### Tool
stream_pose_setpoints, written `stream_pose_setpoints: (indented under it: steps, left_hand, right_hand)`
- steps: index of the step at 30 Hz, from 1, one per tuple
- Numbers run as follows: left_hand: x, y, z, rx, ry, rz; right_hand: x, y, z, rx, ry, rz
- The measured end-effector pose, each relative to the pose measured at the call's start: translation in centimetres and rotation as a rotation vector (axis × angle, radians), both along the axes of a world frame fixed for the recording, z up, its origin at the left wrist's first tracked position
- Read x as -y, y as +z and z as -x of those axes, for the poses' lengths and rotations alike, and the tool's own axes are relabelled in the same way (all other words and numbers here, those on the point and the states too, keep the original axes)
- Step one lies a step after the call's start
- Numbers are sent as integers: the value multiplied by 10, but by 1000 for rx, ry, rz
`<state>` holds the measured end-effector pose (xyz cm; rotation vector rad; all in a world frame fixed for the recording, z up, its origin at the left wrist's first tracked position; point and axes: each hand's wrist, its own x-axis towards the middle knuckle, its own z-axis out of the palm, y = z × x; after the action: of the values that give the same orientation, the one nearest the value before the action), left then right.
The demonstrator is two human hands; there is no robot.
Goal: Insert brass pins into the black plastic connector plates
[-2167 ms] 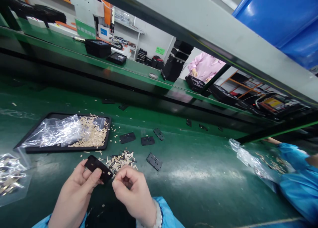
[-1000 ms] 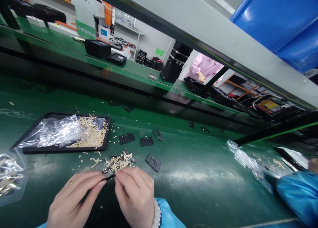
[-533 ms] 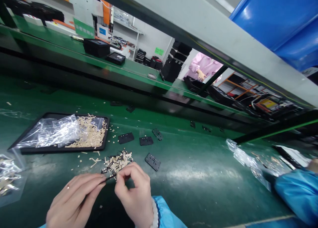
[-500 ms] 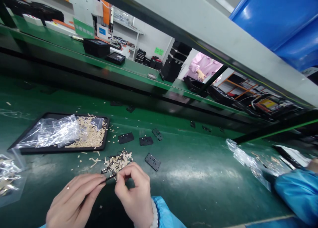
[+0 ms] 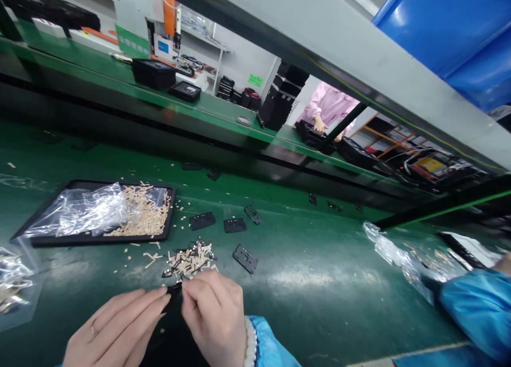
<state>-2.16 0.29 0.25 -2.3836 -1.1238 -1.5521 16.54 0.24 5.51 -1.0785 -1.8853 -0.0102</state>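
Between my two hands is a small black plate (image 5: 174, 289), close to the front of the green bench. My left hand (image 5: 120, 327) pinches its left end, fingers long and pressed together. At its right end my right hand (image 5: 215, 314) is closed in a pinch; whether a tiny piece sits between the fingertips is hidden. Just beyond my fingers lies a pile of small beige and dark strips (image 5: 190, 259). Past the pile, black plates lie flat on the bench, one with cutouts (image 5: 245, 258) and others farther back (image 5: 202, 220).
A black tray (image 5: 99, 241) at the left holds clear plastic bags and many beige pieces. A clear bag (image 5: 16, 287) lies nearer. On the right are more plastic (image 5: 399, 258) and another person's blue sleeve (image 5: 477, 303). A metal beam (image 5: 319, 37) crosses above; a person in pink (image 5: 329, 108) works behind.
My right hand has turned slightly and its fingertips have moved a little left along the black plate. My left hand has shifted slightly and tilts differently. The person in pink has moved their hands.
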Motion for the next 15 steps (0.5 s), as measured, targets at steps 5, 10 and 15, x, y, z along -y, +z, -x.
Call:
stream_pose_setpoints:
  steps: [5, 10, 15]
  left_hand:
    - [6, -4, -6, 95, -16, 91]
    - [7, -5, -6, 93, -24, 110]
    - [3, -4, 2, -49, -95, -6]
  right_hand:
    - [1, -3, -1, -4, 39, -30]
    - [2, -1, 1, 11, 12, -30]
    - [5, 7, 4, 55, -43, -31]
